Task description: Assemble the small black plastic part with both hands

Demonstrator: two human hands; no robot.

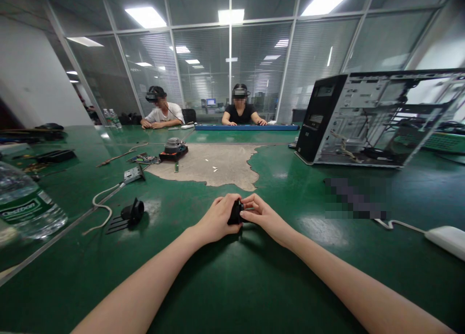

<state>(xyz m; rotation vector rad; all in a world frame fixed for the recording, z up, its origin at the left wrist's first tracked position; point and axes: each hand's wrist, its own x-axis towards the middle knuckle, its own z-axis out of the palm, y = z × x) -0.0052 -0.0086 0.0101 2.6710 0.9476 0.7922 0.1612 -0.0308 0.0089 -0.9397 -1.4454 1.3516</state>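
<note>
Head view: your left hand [216,219] wraps around a small black part [235,213], and your right hand [268,218] closes its fingertips on that part's right side, toward the bench's [225,295] near edge. Toward the right edge, an open computer case [319,121] contains wires [343,147]; toward the left edge stands a bottle [29,203], its fill level unclear.

- Left hand [218,217] gripped a small black part [235,214] over the green table [218,285].
- Right hand [265,218] touched the part's right side with its fingertips.
- Open computer case [358,101] stood at the right; water bottle [29,203] stood at the left.
- Two people [240,113] sat opposite.
</note>
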